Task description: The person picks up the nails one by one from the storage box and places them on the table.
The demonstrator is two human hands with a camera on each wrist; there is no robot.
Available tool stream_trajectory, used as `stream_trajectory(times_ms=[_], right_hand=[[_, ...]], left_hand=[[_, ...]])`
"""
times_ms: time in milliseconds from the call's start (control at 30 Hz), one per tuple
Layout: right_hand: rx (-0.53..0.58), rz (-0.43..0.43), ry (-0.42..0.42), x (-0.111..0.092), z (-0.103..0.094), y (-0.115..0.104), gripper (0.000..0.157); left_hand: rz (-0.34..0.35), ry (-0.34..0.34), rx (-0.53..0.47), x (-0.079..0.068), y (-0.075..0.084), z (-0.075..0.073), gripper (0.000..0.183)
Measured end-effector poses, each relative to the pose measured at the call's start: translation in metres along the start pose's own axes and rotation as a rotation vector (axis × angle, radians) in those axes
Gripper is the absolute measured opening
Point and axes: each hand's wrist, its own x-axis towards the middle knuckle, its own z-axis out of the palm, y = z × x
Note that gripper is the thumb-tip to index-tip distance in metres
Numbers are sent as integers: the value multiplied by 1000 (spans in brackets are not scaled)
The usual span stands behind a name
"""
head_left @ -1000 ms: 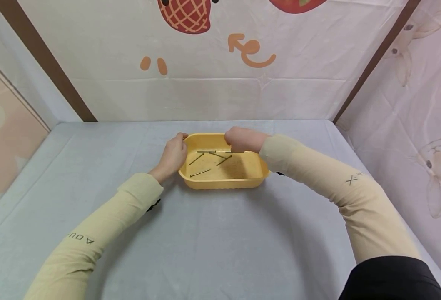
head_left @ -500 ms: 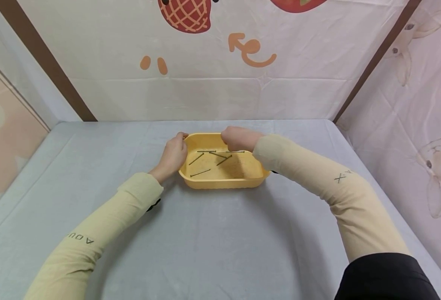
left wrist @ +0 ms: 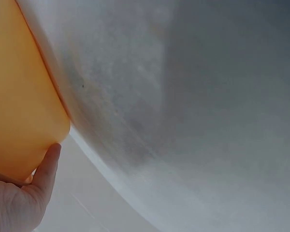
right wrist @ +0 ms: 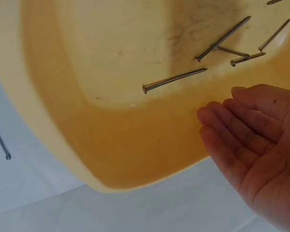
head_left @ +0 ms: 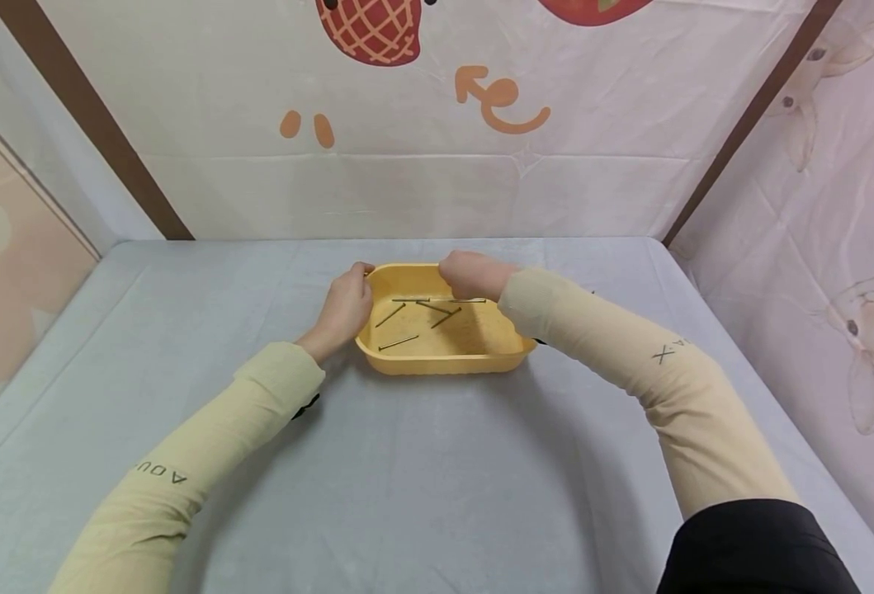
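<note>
A yellow plastic tray (head_left: 447, 364) stands near the back of the table with several metal nails (head_left: 398, 342) lying loose on its floor. My left hand (head_left: 346, 304) grips the tray's left end; in the left wrist view its thumb presses the outside of the yellow wall (left wrist: 24, 92). Over the far rim is my right hand (head_left: 475, 275). The right wrist view shows that hand (right wrist: 258, 140) palm up with loosely bent fingers and nothing visible in them. A nail (right wrist: 174, 80) lies in the tray close by. The sleeve hides the tray's far right corner.
One more nail (right wrist: 0, 137) lies on the table outside the tray's right end. A pale blue cloth (head_left: 422, 478) covers the table. A printed curtain (head_left: 407, 190) rises behind the back edge, and another hangs along the right side.
My right hand has moved a little to the left along the far rim, uncovering more of a nail in the tray. The left hand and the tray stay where they were.
</note>
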Motion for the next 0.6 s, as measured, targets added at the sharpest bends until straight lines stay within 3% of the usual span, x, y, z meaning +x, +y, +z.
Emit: stream_trajectory(times_ms=[267,600], right_hand=[[-3,-6,3,2,7,3,25],[-89,-28,29,8,13,4,24]], left_hand=[[11,8,2,0,1,0,35],[6,5,4,0,1,0,36]])
